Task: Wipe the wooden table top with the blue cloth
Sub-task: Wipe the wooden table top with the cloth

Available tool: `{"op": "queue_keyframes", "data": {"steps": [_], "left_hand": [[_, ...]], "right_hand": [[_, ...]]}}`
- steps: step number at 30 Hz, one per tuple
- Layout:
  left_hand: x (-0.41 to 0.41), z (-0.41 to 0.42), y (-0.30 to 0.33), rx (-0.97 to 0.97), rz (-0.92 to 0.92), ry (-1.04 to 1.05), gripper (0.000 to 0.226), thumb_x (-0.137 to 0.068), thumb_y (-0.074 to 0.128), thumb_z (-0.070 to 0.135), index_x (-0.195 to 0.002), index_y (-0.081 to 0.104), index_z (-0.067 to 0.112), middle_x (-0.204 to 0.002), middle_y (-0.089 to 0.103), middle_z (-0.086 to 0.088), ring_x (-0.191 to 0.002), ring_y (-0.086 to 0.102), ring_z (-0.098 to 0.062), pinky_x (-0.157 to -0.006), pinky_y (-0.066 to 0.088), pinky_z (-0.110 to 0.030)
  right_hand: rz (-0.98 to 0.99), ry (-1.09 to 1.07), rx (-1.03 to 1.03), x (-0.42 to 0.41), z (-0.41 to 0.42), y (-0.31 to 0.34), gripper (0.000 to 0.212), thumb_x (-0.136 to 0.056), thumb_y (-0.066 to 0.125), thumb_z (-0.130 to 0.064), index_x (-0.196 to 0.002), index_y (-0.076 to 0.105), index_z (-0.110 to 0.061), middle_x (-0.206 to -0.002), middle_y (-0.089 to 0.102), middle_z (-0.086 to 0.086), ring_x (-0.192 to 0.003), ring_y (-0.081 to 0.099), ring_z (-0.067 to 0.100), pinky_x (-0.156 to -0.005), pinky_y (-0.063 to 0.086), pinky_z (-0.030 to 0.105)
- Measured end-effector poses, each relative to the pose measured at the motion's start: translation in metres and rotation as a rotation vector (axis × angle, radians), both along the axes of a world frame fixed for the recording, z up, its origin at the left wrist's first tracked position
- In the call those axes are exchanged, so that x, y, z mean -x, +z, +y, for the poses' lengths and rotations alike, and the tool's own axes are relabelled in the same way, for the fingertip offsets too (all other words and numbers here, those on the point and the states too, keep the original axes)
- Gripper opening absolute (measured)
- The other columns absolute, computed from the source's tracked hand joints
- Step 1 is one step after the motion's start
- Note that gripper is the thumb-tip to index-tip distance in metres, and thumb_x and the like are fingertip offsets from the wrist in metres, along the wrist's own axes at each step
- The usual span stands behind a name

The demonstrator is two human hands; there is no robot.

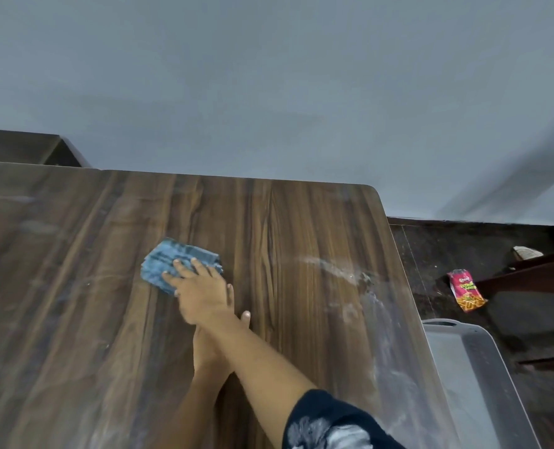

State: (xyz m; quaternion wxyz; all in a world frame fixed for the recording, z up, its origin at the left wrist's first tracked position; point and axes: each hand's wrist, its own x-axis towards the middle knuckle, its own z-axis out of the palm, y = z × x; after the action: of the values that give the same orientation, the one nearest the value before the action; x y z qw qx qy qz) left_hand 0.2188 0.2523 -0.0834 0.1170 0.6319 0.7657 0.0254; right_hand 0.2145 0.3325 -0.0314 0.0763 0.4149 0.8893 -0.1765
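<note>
You are pressing the cloth (175,264) flat on the counter (301,222) with your right hand (201,291), whose arm is crossing over from the near right. The fingers (185,268) are lying straight and slightly spread over the near half of the cloth, pressing rather than pinching. The cloth is folded into a thick pad and is sitting left of the counter's middle, well apart from every edge.

Your left hand (209,343) is resting on the counter just under the right forearm; only a fingertip and part of the palm are showing, so you cannot tell from here how its fingers are lying, though it looks to be bracing and holding nothing.

The white powdery smear (340,270) is lying toward the right edge, well apart from the cloth, with fainter streaks running along that edge toward you. That is probably where the wiping is most needed. Judging by this, you are working the left-middle area while the dirtiest patch is waiting.

To do the stroke well, keep your palm weight over the pad so the whole fold is dragging, not just the finger side. Sweep in long overlapping passes toward the smear, and gather the powder inward instead of pushing it off the right edge, where the grey bin (476,367) and floor (463,241) are lying below. Refold once a face is looking loaded.
</note>
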Motion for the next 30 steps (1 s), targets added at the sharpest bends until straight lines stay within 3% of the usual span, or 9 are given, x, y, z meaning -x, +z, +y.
{"op": "queue_keyframes", "data": {"steps": [1, 3, 6, 11, 17, 20, 24, 28, 30], "left_hand": [[-0.001, -0.001, 0.003, 0.009, -0.013, -0.014, 0.073, -0.09, 0.011, 0.053, -0.14, 0.029, 0.003, -0.144, 0.035, -0.021, -0.132, 0.036, -0.032, -0.113, 0.012, -0.038], [-0.003, -0.002, 0.008, -0.075, -0.074, -0.02, 0.064, -0.087, 0.027, 0.042, -0.135, 0.041, 0.002, -0.138, 0.045, -0.016, -0.128, 0.043, -0.03, -0.114, 0.004, -0.032], [-0.006, -0.007, 0.009, -0.165, -0.145, 0.036, 0.065, -0.092, 0.014, 0.049, -0.142, 0.023, 0.007, -0.149, 0.02, -0.005, -0.139, 0.018, -0.019, -0.113, 0.002, -0.028], [-0.009, -0.014, 0.005, -0.176, -0.153, 0.041, 0.072, -0.088, -0.009, 0.058, -0.142, 0.009, 0.014, -0.152, 0.01, -0.001, -0.141, 0.003, -0.014, -0.115, 0.007, -0.034], [-0.01, -0.02, 0.005, -0.183, -0.167, 0.039, 0.078, -0.084, -0.016, 0.06, -0.142, 0.007, 0.015, -0.152, 0.008, 0.0, -0.14, 0.0, -0.014, -0.115, 0.005, -0.033], [-0.011, -0.027, 0.008, -0.188, -0.174, 0.045, 0.077, -0.084, -0.015, 0.06, -0.142, 0.008, 0.015, -0.152, 0.008, 0.0, -0.14, 0.001, -0.014, -0.115, 0.006, -0.033], [-0.009, -0.037, 0.01, -0.162, -0.154, 0.021, 0.071, -0.09, -0.004, 0.056, -0.143, 0.015, 0.012, -0.151, 0.014, -0.001, -0.14, 0.009, -0.016, -0.116, 0.005, -0.029], [-0.003, -0.053, 0.01, -0.089, -0.117, 0.007, 0.06, -0.095, 0.019, 0.041, -0.131, 0.046, 0.001, -0.138, 0.044, -0.012, -0.13, 0.04, -0.027, -0.111, 0.001, -0.027], [-0.002, -0.061, 0.008, -0.067, -0.071, -0.019, 0.055, -0.086, 0.029, 0.034, -0.118, 0.058, -0.001, -0.12, 0.061, -0.017, -0.112, 0.058, -0.03, -0.113, 0.012, -0.03]], "right_hand": [[0.013, -0.036, -0.047, -0.009, 0.003, 0.0, 0.061, -0.094, 0.051, -0.02, -0.147, 0.024, -0.033, -0.158, 0.014, -0.006, -0.145, 0.012, 0.025, -0.116, 0.017, 0.043], [0.027, -0.191, -0.134, -0.044, 0.016, 0.0, 0.057, -0.093, 0.051, -0.026, -0.145, 0.029, -0.031, -0.153, 0.026, -0.002, -0.137, 0.027, 0.029, -0.108, 0.03, 0.042], [-0.08, -0.537, -0.202, -0.127, 0.038, 0.005, 0.059, -0.092, 0.05, -0.026, -0.146, 0.026, -0.033, -0.145, 0.033, 0.003, -0.124, 0.038, 0.03, -0.099, 0.036, 0.037], [-0.195, -1.085, -0.149, -0.269, 0.027, 0.009, 0.08, -0.084, 0.063, -0.027, -0.149, 0.017, -0.032, -0.15, 0.023, 0.012, -0.128, 0.032, 0.035, -0.106, 0.032, 0.04], [-0.184, -1.304, -0.085, -0.298, 0.015, 0.011, 0.078, -0.088, 0.06, -0.031, -0.151, 0.015, -0.025, -0.15, 0.018, 0.016, -0.131, 0.026, 0.04, -0.107, 0.025, 0.041], [-0.18, -1.201, -0.081, -0.258, 0.027, 0.015, 0.075, -0.087, 0.059, -0.034, -0.149, 0.018, -0.024, -0.149, 0.021, 0.017, -0.131, 0.029, 0.039, -0.106, 0.029, 0.039], [-0.091, -0.802, -0.105, -0.159, 0.027, 0.018, 0.063, -0.087, 0.059, -0.034, -0.143, 0.032, -0.028, -0.139, 0.033, 0.01, -0.121, 0.038, 0.033, -0.096, 0.039, 0.036], [0.073, -0.348, 0.007, -0.054, -0.002, 0.015, 0.048, -0.091, 0.055, -0.025, -0.137, 0.045, -0.032, -0.136, 0.038, 0.005, -0.122, 0.038, 0.032, -0.1, 0.037, 0.04], [0.094, -0.117, 0.039, -0.022, -0.025, 0.015, 0.047, -0.092, 0.055, -0.019, -0.136, 0.047, -0.033, -0.135, 0.039, 0.002, -0.122, 0.036, 0.029, -0.103, 0.034, 0.04]]}}
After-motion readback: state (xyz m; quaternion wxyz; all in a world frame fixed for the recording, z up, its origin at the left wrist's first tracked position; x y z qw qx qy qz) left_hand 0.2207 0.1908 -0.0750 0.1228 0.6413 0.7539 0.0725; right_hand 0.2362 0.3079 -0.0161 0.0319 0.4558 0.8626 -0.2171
